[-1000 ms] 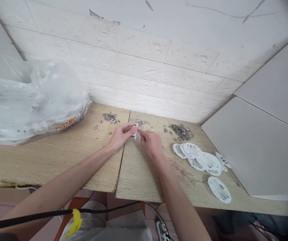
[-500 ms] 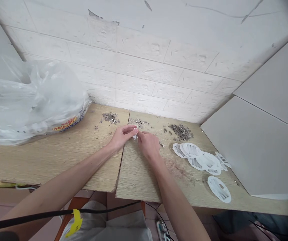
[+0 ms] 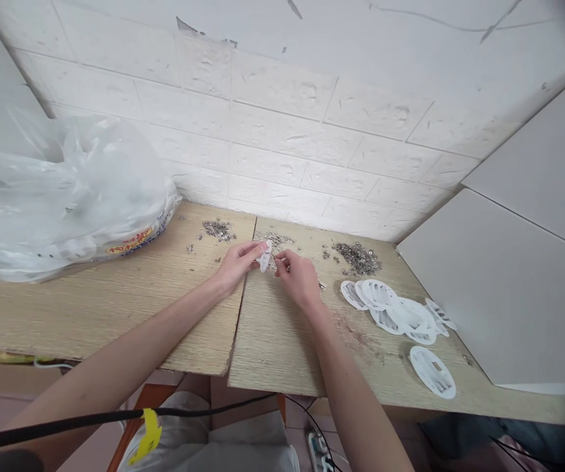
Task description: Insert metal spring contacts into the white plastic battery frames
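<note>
Between the fingers and thumb of my left hand (image 3: 238, 263) is a white oval piece (image 3: 265, 257), tilted on edge above the table. My right hand (image 3: 298, 276) is just to its right, fingers curled and pinched together near the piece; whatever small thing they hold is too small to make out. Behind my hands lies a pile of small silvery bits (image 3: 272, 240). A small metal tool (image 3: 322, 285) lies partly hidden beside my right hand.
A large plastic bag (image 3: 66, 196) fills the back left. Metal bits lie in a left pile (image 3: 217, 229) and a right pile (image 3: 358, 258). Overlapping white oval pieces (image 3: 378, 294) and a separate oval (image 3: 432, 372) lie at right. A cable (image 3: 204, 412) crosses the front.
My right hand has drawn back slightly to the right, away from my left fingers. The white oval piece has turned and shows more of its face.
</note>
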The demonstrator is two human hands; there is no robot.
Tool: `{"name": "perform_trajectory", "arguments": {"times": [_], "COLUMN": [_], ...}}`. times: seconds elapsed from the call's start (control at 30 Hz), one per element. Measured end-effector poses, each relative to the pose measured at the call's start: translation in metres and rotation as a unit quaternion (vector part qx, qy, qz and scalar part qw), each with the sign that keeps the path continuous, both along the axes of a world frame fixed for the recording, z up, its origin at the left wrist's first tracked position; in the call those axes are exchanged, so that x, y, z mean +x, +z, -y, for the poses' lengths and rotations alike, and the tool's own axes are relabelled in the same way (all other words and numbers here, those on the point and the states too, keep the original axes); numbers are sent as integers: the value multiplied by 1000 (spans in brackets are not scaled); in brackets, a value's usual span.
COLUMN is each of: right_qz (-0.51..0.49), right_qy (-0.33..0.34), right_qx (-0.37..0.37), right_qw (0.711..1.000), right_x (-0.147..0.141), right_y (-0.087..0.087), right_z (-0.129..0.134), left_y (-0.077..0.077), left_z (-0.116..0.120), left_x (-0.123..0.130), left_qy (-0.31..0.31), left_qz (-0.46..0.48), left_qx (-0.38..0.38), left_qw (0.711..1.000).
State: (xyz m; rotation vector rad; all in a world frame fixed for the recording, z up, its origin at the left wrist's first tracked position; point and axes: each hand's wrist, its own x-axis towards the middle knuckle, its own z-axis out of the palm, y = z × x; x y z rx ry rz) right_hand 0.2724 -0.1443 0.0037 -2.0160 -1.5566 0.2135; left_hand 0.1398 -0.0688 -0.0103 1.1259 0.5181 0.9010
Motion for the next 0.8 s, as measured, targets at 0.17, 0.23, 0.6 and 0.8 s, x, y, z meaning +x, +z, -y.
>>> {"name": "perform_trajectory", "arguments": {"times": [0.17,0.23,0.6,0.8], "right_qz": [6,11,20,33], "right_qy": [0,-1,-1,17], "right_qx": [-1,0,-1,-7], "right_qw": [1000,1000,1000,999], "right_x": [0,0,0,1], "right_y": [-3,-3,-1,-1], "right_z": [-1,-1,0,0], "left_y": [-2,-2,-2,-2], "left_z": [0,0,0,0], "left_x": [0,0,1,0], "left_qy": [-8,-6,-7,-5], "left_qz": [-12,-15,-4,-27], "left_qx": [6,2,-5,-9], "left_qw": [1000,1000,1000,1000]}}
